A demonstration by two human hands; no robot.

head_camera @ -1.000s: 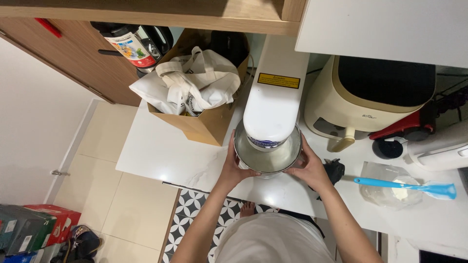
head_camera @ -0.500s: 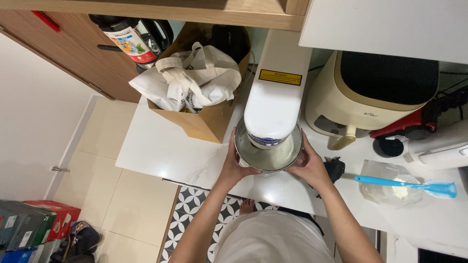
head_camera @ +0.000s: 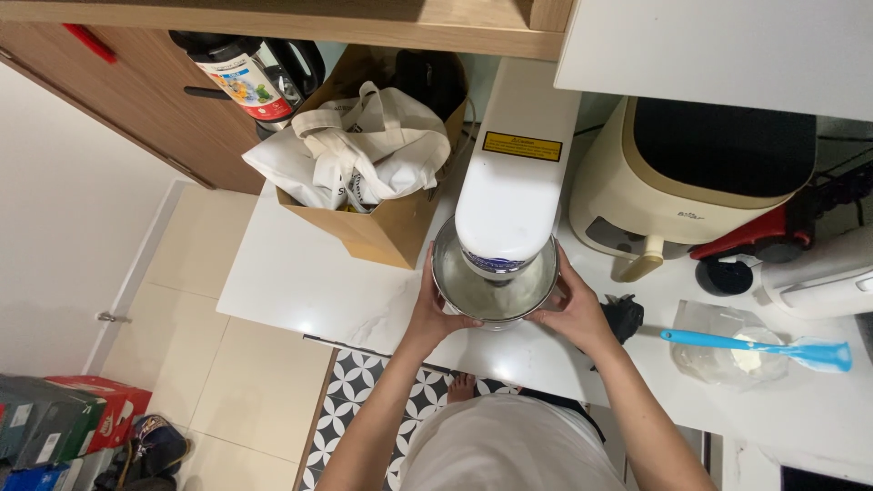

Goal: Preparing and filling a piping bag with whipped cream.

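Left hand (head_camera: 435,314): cupped against the left wall of the steel mixing bowl (head_camera: 496,293), fingers curled round the rim; grip closed on the bowl.
Right hand (head_camera: 575,309): pressed flat to the bowl's right wall, fingers spread along the curve; grip likewise closed on the bowl.
Steel mixing bowl: seated under the head of the white stand mixer (head_camera: 512,186), at the front edge of the white table (head_camera: 300,282); inside pale and shiny, contents not clear.
White stand mixer: head lowered over the bowl, yellow label on top, attachment reaching down into the bowl's middle.
Cardboard box (head_camera: 382,227): just left of the mixer, stuffed with a white cloth bag (head_camera: 350,155).
Cream air fryer (head_camera: 691,182): just right of the mixer, dark top, handle facing forward.
Blue spatula (head_camera: 755,345): lying across a clear plastic bag (head_camera: 718,355) on the table, well right of the right hand.
Small black object (head_camera: 627,314): on the table, just beside the right wrist; kind not clear.
Floor (head_camera: 227,364): pale tiles at left, patterned tiles below the table edge.
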